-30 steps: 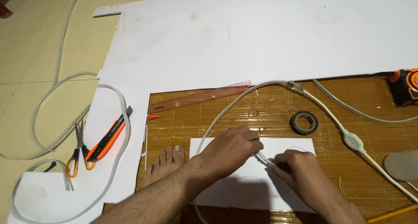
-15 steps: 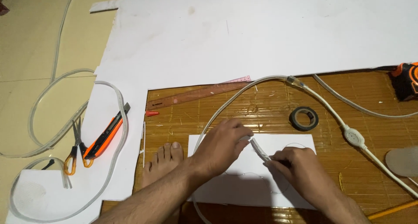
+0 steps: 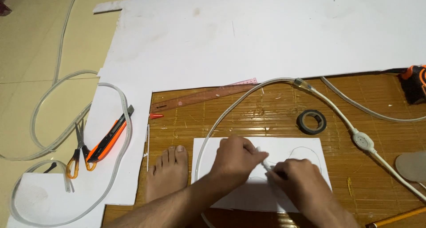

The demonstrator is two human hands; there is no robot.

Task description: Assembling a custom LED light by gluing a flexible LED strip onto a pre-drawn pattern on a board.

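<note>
Both hands meet over the white sheet [image 3: 306, 150] on the bamboo mat [image 3: 266, 117]. The left hand [image 3: 235, 159] presses the sheet flat, fingers closed on a thin white tube [image 3: 265, 163]; the right hand [image 3: 295, 179] pinches its other end. The tube looks light, bendy, maybe slick — best gripped near the tip.

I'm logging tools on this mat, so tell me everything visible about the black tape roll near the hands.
The black tape roll is a small ring with a dark matte outer band and an open round core through which the mat shows. It looks like electrical tape, though that is a guess. It lies flat on the brown bamboo mat, just left of the white cable without touching it, above the white paper sheet. Neither hand touches it.
</note>
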